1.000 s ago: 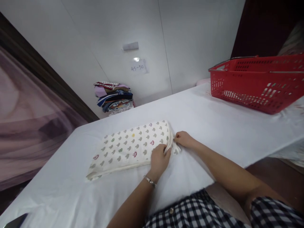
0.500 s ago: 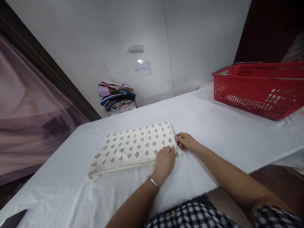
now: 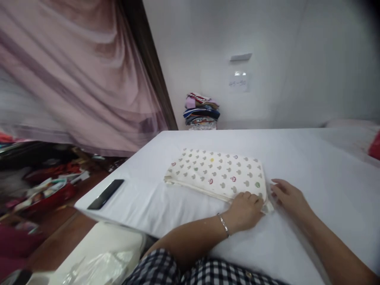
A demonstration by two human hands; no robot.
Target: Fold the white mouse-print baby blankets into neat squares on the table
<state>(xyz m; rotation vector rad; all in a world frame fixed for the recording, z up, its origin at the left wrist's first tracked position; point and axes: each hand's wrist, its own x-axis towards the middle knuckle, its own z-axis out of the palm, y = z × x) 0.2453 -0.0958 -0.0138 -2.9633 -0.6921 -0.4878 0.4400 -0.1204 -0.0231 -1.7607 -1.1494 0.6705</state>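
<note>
A folded white cloth (image 3: 218, 172) printed with small grey, red, green and yellow mushrooms lies flat on the white-covered table (image 3: 142, 166). My left hand (image 3: 246, 210), with a bracelet at the wrist, is closed on the cloth's near right corner, its fingers on top of the fabric. Just past the cloth's right edge is my right hand (image 3: 290, 198), a little apart from the fabric. Its thumb and fingers are spread, and nothing shows between them.
A dark phone (image 3: 106, 194) rests at the table's left edge. Beyond the far edge stands a stack of folded clothes (image 3: 202, 113) against the wall. A pink curtain (image 3: 118, 79) hangs at the left. Part of a red basket (image 3: 375, 146) shows at far right.
The view has swung left, so the phone and floor clutter now show and most of the red basket is out of frame. My right hand has moved slightly off the cloth's edge.
</note>
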